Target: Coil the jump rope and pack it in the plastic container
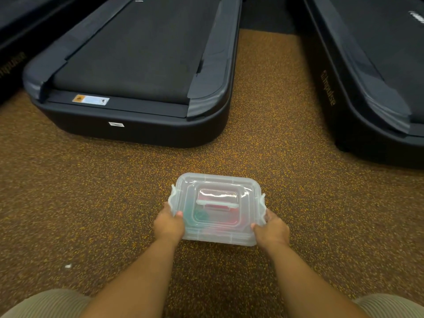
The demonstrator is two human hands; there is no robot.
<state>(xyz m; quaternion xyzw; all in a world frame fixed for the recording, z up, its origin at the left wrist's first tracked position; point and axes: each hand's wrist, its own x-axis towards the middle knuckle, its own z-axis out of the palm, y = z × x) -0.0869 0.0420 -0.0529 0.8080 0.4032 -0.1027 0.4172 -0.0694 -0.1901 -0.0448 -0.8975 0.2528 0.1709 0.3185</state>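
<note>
A clear plastic container point(216, 187) with its lid on sits on the speckled brown floor in front of me. Through the cloudy lid I make out red and teal shapes, the jump rope point(202, 215), lying inside. A folding handle lies flat on the lid's middle. Both side latches stick out from the box. My left hand point(168, 224) grips the container's near left corner, thumb on the lid. My right hand point(271, 229) grips the near right corner beside the right latch.
A black treadmill deck point(137, 72) lies just beyond the container. Another treadmill point(371, 76) runs along the right, and part of a third shows at the far left. My knees in beige trousers point(46, 304) frame the bottom corners. A small white scrap point(68, 266) lies on the floor.
</note>
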